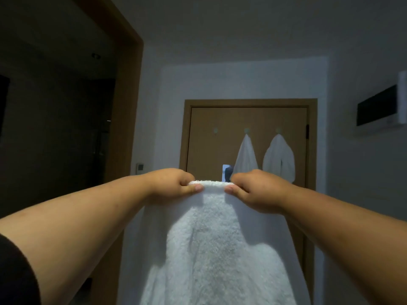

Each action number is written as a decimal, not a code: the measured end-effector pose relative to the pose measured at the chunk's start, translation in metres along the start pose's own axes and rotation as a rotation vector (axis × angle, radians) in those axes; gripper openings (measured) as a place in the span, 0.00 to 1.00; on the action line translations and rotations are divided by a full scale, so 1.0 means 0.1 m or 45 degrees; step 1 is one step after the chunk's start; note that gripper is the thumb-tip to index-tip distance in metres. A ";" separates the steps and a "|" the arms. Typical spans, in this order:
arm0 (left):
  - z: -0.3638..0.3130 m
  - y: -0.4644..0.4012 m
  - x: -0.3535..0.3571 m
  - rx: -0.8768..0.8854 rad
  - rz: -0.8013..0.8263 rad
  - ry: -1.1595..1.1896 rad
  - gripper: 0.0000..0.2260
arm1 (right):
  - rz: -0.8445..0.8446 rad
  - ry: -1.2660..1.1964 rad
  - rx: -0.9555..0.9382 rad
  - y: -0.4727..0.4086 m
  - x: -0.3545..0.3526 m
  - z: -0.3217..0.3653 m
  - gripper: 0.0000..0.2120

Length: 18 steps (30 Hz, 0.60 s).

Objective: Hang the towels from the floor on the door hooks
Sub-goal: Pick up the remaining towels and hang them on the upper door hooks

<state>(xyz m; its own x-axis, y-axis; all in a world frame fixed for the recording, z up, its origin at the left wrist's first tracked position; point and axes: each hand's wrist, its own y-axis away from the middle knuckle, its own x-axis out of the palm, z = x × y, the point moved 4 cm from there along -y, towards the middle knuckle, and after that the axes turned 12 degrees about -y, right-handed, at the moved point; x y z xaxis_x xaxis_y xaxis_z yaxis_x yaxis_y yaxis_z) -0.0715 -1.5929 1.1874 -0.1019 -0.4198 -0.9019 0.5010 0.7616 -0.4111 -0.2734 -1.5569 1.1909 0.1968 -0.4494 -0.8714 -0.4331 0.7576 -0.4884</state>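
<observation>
Nearest to me, both bare forearms reach forward from the bottom corners, a dark sleeve (15, 274) showing at the near left edge. Between them I hold up a white towel (218, 249), which drapes down out of view at the bottom. My left hand (174, 183) pinches the towel's top edge, thumb on the near side and fingers curled over the far side. My right hand (255, 190) pinches the same edge just to the right in the same way, so a short stretch of hem spans the small gap between the two thumbs.

Farther off, straight ahead, stands a brown door (207, 146) in its frame. Three hooks sit in a row near its top: the left hook (215, 130) is bare, the middle hook (246, 130) carries a hanging white towel (245, 155), and the right hook (278, 130) carries another white towel (279, 158). Something small and bright (227, 172) shows on the door just above the held hem; I cannot tell what it is.

On the far right wall hangs a white unit with a dark panel (378, 108). To the left, a dark doorway (55, 128) opens beside a wooden frame.
</observation>
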 end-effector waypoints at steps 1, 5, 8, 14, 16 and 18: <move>0.07 -0.14 0.03 -0.006 -0.006 0.000 0.21 | -0.010 0.009 -0.008 -0.12 0.03 -0.09 0.20; 0.38 -0.68 0.16 -0.016 -0.080 -0.011 0.23 | -0.072 0.080 -0.040 -0.60 0.13 -0.38 0.19; 0.58 -1.10 0.26 0.017 -0.134 -0.052 0.25 | -0.105 0.137 -0.039 -0.94 0.20 -0.58 0.17; 1.11 -1.98 0.37 0.119 -0.298 -0.112 0.25 | -0.165 0.248 0.018 -1.78 0.34 -1.01 0.19; 1.31 -2.29 0.36 0.153 -0.358 -0.112 0.26 | -0.202 0.283 0.040 -2.09 0.35 -1.14 0.18; 1.51 -2.60 0.40 0.184 -0.392 -0.128 0.29 | -0.221 0.304 0.065 -2.37 0.39 -1.27 0.19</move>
<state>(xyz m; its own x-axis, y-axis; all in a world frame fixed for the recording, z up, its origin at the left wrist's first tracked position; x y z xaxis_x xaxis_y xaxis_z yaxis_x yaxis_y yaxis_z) -0.0764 -1.8822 1.2786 -0.1855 -0.6707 -0.7181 0.5773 0.5170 -0.6320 -0.2751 -1.8144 1.2785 0.0491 -0.6681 -0.7424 -0.3654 0.6798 -0.6359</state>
